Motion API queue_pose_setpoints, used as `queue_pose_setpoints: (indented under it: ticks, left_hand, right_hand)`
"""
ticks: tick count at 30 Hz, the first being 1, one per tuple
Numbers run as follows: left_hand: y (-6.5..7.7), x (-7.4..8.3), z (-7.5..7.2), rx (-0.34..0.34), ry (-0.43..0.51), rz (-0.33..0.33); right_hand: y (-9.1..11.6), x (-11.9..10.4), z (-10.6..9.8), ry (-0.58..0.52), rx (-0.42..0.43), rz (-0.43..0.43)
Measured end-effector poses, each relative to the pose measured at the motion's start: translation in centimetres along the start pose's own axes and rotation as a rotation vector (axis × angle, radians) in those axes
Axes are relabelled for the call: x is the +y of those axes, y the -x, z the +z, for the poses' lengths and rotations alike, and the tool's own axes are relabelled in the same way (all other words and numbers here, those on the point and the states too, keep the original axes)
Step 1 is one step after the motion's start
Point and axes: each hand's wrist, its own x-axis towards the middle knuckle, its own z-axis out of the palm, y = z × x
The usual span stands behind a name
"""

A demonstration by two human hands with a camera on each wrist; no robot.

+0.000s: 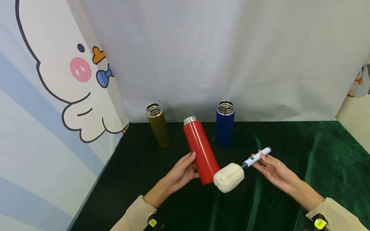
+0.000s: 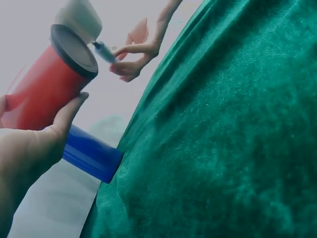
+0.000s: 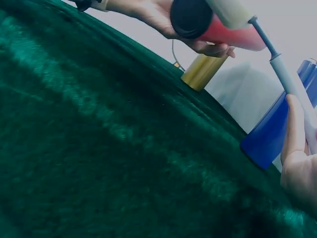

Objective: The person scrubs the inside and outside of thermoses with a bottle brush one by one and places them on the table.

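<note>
My left hand (image 1: 182,173) grips a red bottle (image 1: 201,150), lifted off the table and tilted, its bare metal neck up and to the left. The dark base of the red bottle (image 2: 74,49) shows in the left wrist view. In my right hand (image 1: 276,171) a sponge bottle brush is held by its pale handle (image 1: 257,156), thumb against the fingers. Its cream sponge head (image 1: 229,178) points left, beside the lower end of the red bottle in the head view; whether they touch I cannot tell.
A gold bottle (image 1: 159,128) and a blue bottle (image 1: 224,126), both lidless, stand at the back of the table, which a dark green velvet cloth (image 1: 289,141) covers. Behind them hangs a pale curtain (image 1: 202,57). A cartoon-printed sheet (image 1: 52,106) borders the left side.
</note>
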Motion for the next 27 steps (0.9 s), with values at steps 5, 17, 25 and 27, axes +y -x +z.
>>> queue_pose_setpoints:
  ticks: [5, 17, 25, 27]
  left_hand:
    - [0.0, -0.5, 0.5, -0.023, -0.070, -0.065]
    - [0.1, -1.3, 0.6, -0.023, -0.169, -0.114]
    - [-0.1, -0.4, -0.3, 0.013, 0.008, -0.011]
    - [-0.2, 0.0, -0.4, 0.012, 0.024, -0.005]
  right_hand:
    - [-1.5, -0.8, 1.2, -0.057, 0.125, -0.039]
    - [-3.3, -1.8, 3.5, -0.245, 0.183, -0.152]
    - [-1.0, 0.3, 0.4, -0.088, 0.086, -0.004]
    - [-0.4, 0.4, -0.1, -0.058, 0.050, 0.001]
